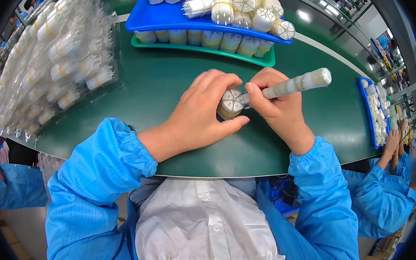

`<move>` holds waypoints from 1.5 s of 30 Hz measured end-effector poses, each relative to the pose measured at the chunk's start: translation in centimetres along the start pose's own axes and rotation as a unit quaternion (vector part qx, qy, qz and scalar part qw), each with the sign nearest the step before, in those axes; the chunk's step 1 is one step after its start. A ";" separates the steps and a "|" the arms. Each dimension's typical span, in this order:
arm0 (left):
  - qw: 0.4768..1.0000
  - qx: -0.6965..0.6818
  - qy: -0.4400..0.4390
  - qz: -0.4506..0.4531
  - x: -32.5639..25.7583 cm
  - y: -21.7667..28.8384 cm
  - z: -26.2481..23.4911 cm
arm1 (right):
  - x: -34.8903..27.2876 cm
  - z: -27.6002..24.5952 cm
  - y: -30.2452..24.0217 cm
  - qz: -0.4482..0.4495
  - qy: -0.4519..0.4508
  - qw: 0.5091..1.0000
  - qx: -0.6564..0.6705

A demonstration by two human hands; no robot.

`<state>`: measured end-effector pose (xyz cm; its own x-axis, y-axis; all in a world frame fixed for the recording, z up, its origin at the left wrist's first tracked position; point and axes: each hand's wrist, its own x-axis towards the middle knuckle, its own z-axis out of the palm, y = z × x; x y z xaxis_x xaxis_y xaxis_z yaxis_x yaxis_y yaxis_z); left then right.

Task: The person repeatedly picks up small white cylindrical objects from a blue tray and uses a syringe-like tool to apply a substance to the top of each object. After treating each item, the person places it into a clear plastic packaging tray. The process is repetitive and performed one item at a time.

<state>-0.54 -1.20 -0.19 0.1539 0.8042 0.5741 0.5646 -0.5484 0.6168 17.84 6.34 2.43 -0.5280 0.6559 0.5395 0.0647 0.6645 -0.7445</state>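
1. Cylindrical part (pixel 229 103): over the green table (pixel 186 163), between the left hand's (pixel 200 108) thumb on the near side and fingers on the far side; segmented end faces up. Can't tell if it touches the table.
2. Left hand: grasping that part.
3. Right hand (pixel 279 106): clenched pen-style on wrapped-handle tool (pixel 301 82), tip at the part's right edge.
4. Beyond: blue tray (pixel 160 17) with similar parts, stacked over green tray (pixel 267 61).
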 end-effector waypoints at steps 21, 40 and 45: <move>0.998 0.010 -0.028 -0.052 -0.3 -0.1 0.1 | -0.2 -0.2 -0.2 0.088 0.031 0.995 0.033; 0.996 0.086 -0.005 -0.010 0.3 0.2 -2.3 | 0.1 -1.0 0.7 0.133 0.059 0.988 0.048; 0.961 0.257 0.080 -0.063 0.0 -3.3 -6.7 | -0.4 -0.6 1.9 0.120 0.014 0.988 -0.097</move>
<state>-7.85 -0.92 1.33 -0.0461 0.7890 0.6126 0.9031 -0.2293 0.3632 18.64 7.55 1.03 -0.4539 0.8105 0.3701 0.3472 0.5434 -0.7643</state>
